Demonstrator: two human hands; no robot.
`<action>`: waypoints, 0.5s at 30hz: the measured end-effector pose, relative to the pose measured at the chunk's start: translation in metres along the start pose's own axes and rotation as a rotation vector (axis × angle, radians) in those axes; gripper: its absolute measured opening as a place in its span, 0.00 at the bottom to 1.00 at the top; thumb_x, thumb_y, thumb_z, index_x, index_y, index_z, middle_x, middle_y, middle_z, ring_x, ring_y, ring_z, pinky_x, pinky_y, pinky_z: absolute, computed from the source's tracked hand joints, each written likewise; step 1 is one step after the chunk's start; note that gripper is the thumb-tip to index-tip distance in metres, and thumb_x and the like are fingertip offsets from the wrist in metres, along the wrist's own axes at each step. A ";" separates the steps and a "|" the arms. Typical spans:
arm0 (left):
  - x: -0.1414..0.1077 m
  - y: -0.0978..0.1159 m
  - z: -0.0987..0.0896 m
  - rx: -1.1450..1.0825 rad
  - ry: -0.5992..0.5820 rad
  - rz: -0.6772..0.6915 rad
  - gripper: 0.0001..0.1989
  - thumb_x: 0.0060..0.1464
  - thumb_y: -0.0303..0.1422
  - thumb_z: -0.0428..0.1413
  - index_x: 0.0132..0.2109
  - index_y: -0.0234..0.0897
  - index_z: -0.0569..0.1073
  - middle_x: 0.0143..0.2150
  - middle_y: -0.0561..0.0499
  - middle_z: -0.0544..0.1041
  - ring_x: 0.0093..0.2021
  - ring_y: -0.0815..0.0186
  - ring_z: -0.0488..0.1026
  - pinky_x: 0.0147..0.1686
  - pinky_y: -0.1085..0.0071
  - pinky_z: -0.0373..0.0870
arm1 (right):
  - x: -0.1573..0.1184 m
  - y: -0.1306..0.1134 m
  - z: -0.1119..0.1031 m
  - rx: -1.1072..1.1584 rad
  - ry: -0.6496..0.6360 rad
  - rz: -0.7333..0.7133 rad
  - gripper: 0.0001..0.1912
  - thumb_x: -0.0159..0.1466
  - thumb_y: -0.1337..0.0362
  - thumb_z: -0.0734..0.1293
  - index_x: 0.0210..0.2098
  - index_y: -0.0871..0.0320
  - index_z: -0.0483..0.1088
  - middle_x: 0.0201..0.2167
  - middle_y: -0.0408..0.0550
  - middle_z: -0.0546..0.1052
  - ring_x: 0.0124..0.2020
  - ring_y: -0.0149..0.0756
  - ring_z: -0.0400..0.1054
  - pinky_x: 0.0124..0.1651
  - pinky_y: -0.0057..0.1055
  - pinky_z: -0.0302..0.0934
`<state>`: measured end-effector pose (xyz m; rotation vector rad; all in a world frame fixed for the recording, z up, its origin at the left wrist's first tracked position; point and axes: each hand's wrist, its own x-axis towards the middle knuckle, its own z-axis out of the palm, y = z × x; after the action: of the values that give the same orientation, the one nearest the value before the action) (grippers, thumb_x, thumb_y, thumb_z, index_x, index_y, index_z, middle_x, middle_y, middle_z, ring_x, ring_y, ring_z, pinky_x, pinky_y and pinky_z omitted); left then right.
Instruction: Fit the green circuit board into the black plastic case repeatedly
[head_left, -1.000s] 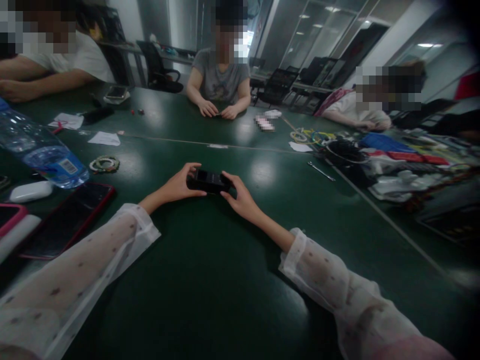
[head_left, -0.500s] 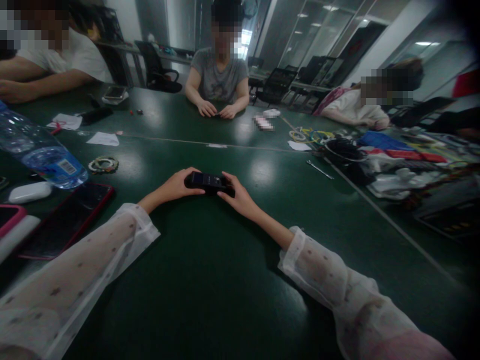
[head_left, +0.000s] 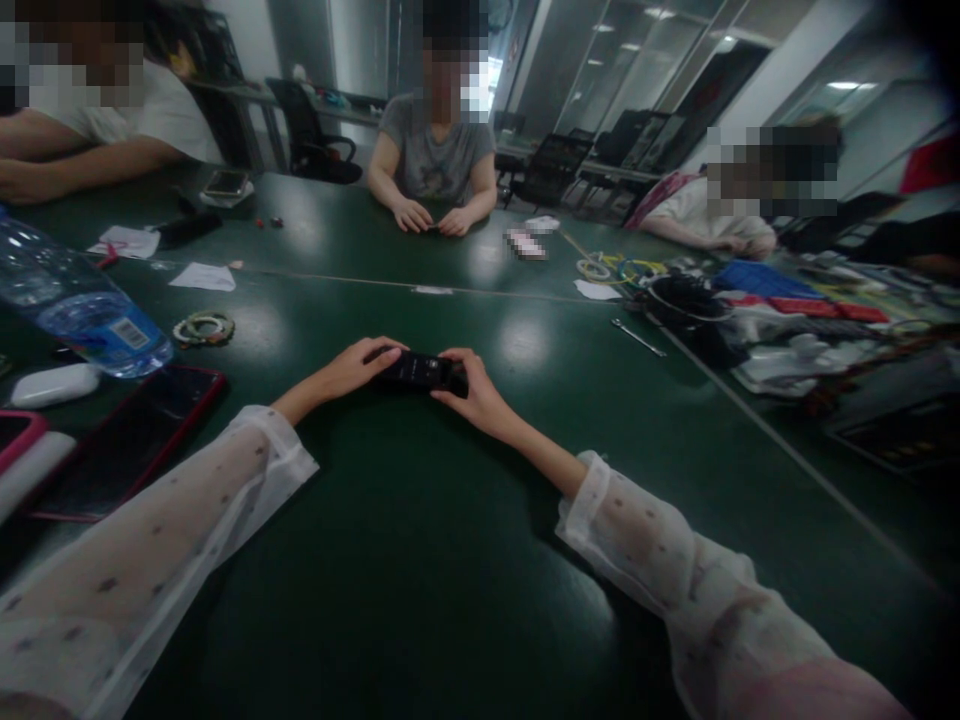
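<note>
A small black device (head_left: 416,370) with a lit screen is held low over the green table (head_left: 420,560), its screen facing me. My left hand (head_left: 352,370) grips its left end, the thumb lying across the front of the screen's left side. Around the right end, my right hand (head_left: 472,390) has its fingers on the top edge and its thumb at the bottom edge. Parts of both ends are hidden by my fingers.
On the left are a water bottle (head_left: 112,320), a red-edged phone (head_left: 135,440), a white case (head_left: 56,385) and bracelets (head_left: 202,329). A wrench (head_left: 637,338) and piled cables (head_left: 690,300) lie right. A person (head_left: 435,160) sits opposite; others sit at both sides.
My left thumb has moved up from the device's lower edge onto its front. The right hand keeps its grip, with the thumb shifted slightly. The view has moved a little.
</note>
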<state>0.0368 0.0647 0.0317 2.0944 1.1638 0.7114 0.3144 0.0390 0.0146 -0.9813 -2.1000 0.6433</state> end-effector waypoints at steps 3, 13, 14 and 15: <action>0.000 0.000 -0.001 0.010 -0.015 0.007 0.30 0.67 0.58 0.44 0.59 0.44 0.74 0.60 0.45 0.76 0.60 0.51 0.70 0.61 0.50 0.65 | 0.000 -0.001 0.000 0.020 -0.012 -0.014 0.26 0.63 0.64 0.72 0.57 0.49 0.61 0.56 0.53 0.69 0.59 0.52 0.64 0.63 0.57 0.62; 0.001 -0.003 -0.002 0.013 -0.035 -0.003 0.28 0.65 0.58 0.48 0.59 0.46 0.75 0.58 0.46 0.76 0.59 0.51 0.70 0.60 0.50 0.66 | 0.001 -0.001 -0.001 0.076 -0.046 -0.015 0.26 0.63 0.63 0.72 0.57 0.48 0.60 0.57 0.52 0.68 0.59 0.51 0.64 0.63 0.56 0.62; 0.001 -0.002 -0.002 0.015 -0.034 -0.003 0.28 0.65 0.58 0.48 0.58 0.46 0.75 0.58 0.46 0.76 0.58 0.51 0.71 0.60 0.50 0.66 | 0.001 -0.001 -0.001 0.074 -0.045 -0.015 0.26 0.63 0.63 0.72 0.57 0.48 0.60 0.57 0.51 0.68 0.59 0.51 0.64 0.63 0.56 0.62; 0.001 -0.002 -0.002 0.017 -0.035 -0.001 0.28 0.65 0.58 0.48 0.58 0.46 0.76 0.58 0.46 0.76 0.58 0.51 0.71 0.60 0.49 0.66 | 0.000 -0.001 -0.001 0.071 -0.045 -0.017 0.26 0.63 0.63 0.72 0.57 0.47 0.60 0.56 0.51 0.69 0.59 0.51 0.64 0.63 0.56 0.62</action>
<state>0.0349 0.0668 0.0318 2.1118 1.1561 0.6638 0.3148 0.0392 0.0159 -0.9170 -2.1079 0.7328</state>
